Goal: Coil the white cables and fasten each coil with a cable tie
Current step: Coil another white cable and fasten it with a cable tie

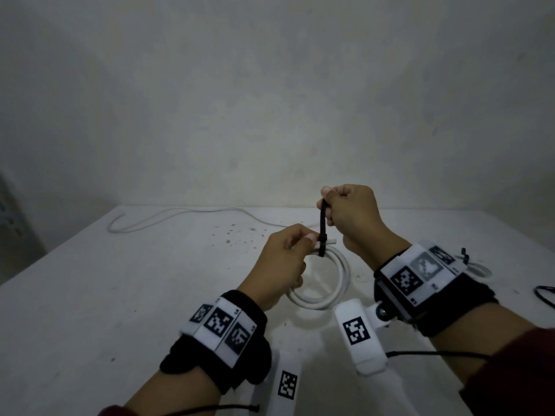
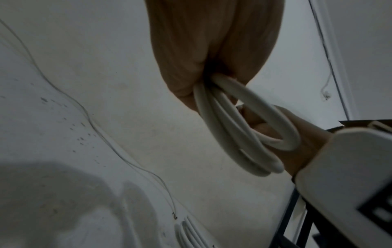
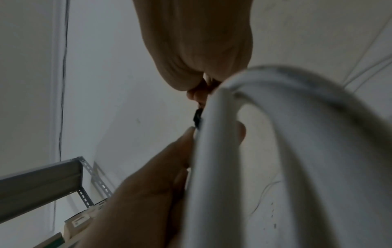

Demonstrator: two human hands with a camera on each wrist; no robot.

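Note:
A white cable coil (image 1: 327, 283) hangs above the white table (image 1: 120, 295), held at its top by my left hand (image 1: 288, 259), whose fingers pinch the loops together. A black cable tie (image 1: 323, 232) wraps the coil's top and stands up from it. My right hand (image 1: 348, 214) grips the tie's free tail, a little above the coil. In the left wrist view the coil (image 2: 244, 124) fans out below the pinching fingers. The right wrist view shows the coil (image 3: 275, 151) close and blurred, with the black tie (image 3: 197, 120) beside it.
A loose white cable (image 1: 180, 216) snakes across the table's far left. A second white coil (image 1: 477, 270) lies at the right behind my right wrist, with a thin black cable (image 1: 543, 295) near the right edge. A grey wall stands behind. A metal shelf frame (image 3: 63, 176) stands off to the side.

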